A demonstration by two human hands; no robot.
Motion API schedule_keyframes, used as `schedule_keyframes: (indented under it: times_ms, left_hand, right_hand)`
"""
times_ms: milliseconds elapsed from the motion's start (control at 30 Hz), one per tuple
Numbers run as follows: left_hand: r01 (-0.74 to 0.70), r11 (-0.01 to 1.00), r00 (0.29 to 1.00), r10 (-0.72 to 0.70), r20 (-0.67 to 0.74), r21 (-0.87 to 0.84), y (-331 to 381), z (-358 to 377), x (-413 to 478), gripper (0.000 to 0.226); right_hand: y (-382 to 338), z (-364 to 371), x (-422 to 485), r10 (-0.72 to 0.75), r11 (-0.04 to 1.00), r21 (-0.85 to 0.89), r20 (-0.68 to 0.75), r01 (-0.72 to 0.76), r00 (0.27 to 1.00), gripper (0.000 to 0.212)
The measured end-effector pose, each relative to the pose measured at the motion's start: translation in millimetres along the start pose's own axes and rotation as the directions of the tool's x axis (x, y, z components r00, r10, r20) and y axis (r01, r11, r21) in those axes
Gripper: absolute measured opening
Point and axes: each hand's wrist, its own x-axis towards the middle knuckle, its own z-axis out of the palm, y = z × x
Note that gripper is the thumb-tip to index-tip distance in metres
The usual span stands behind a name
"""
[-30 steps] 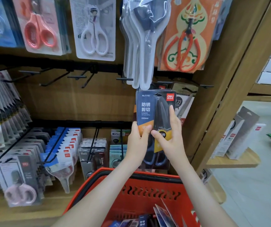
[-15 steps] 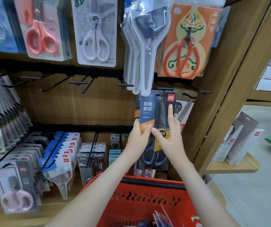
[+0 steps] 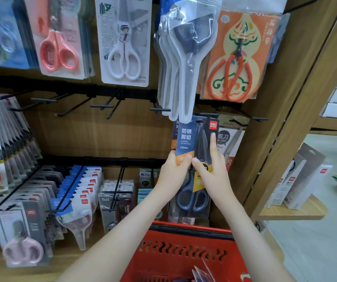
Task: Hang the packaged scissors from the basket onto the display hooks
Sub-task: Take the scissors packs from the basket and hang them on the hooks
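Observation:
A dark blue pack of grey-handled scissors (image 3: 192, 139) is held upright against the middle hook rail (image 3: 204, 116), its top tucked under the white packs hanging above. My left hand (image 3: 173, 171) pinches the pack's left edge at its orange band. My right hand (image 3: 211, 169) presses on its front, index finger pointing up along the blade. Another identical pack shows just behind it on the left. The red basket (image 3: 184, 251) sits below my arms, with a few packs at its bottom edge.
Bare black hooks (image 3: 102, 106) jut from the rail to the left. Packed scissors hang above and fill the lower pegs (image 3: 72, 192). A wooden upright (image 3: 285, 119) bounds the display on the right, with boxes on a small shelf (image 3: 293, 210) beyond.
Both hands have carried the pack slightly upward and toward the rail; the view has tilted, so the basket sits lower in frame.

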Motion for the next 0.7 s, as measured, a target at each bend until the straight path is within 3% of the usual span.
schedule_keyframes:
  times_ms: [200,300,433,600,700]
  left_hand:
    - [0.032,0.988,0.998,-0.038,0.039,0.154,-4.2,-1.7,22.4,0.049]
    - [-0.048,0.965,0.999,0.048,0.009,0.258,-10.2,-4.6,33.0,0.051]
    - [-0.105,0.857,0.990,0.138,-0.030,0.505,-22.7,-13.9,49.3,0.068]
    - [-0.166,0.867,0.984,0.111,0.143,0.470,-36.4,-22.8,59.9,0.077]
    - [-0.148,0.875,0.984,0.084,0.156,0.460,-42.5,-21.4,63.2,0.077]
  right_hand:
    - [12.1,5.2,20.0,-0.011,0.988,-0.154,0.031,0.015,0.999,0.081]
    - [20.7,12.4,34.6,-0.035,0.966,-0.258,0.004,0.035,0.999,0.089]
    - [32.2,20.9,46.1,-0.054,0.947,-0.318,-0.046,0.037,0.997,0.099]
    - [42.6,35.9,56.2,-0.083,0.962,-0.267,-0.092,0.056,0.992,0.104]
    - [43.6,45.0,60.4,-0.071,0.959,-0.281,-0.110,0.037,0.991,0.102]
